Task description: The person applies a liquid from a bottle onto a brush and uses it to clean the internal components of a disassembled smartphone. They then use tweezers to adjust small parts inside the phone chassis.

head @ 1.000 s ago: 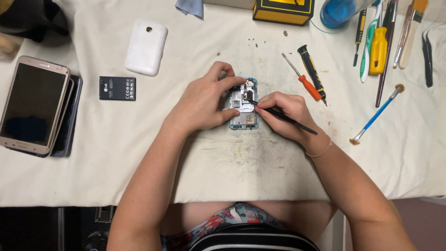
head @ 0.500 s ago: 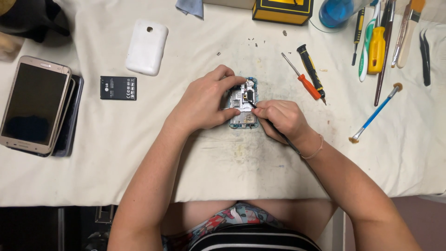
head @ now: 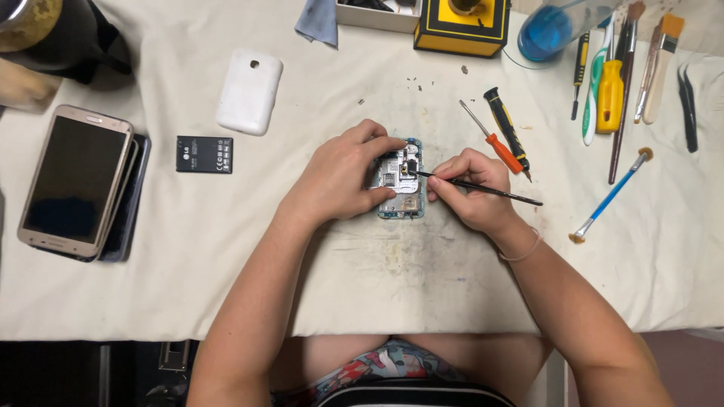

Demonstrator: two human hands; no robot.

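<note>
opened phone pinned at mid-table, thin tool coming in from the right

the small opened phone with its bare circuit board (head: 401, 181) lies long axis near-to-far; the left hand (head: 339, 177) curls closed over its left edge, holding it down. the right hand (head: 471, 192), just right of it, pinches a slim black pointed tool (head: 483, 188) lying left-right, tip on the board's upper part. orange-handled screwdriver (head: 494, 139) and black-handled screwdriver (head: 507, 136) rest just beyond on the cream cloth-covered table (head: 377, 286).
</note>
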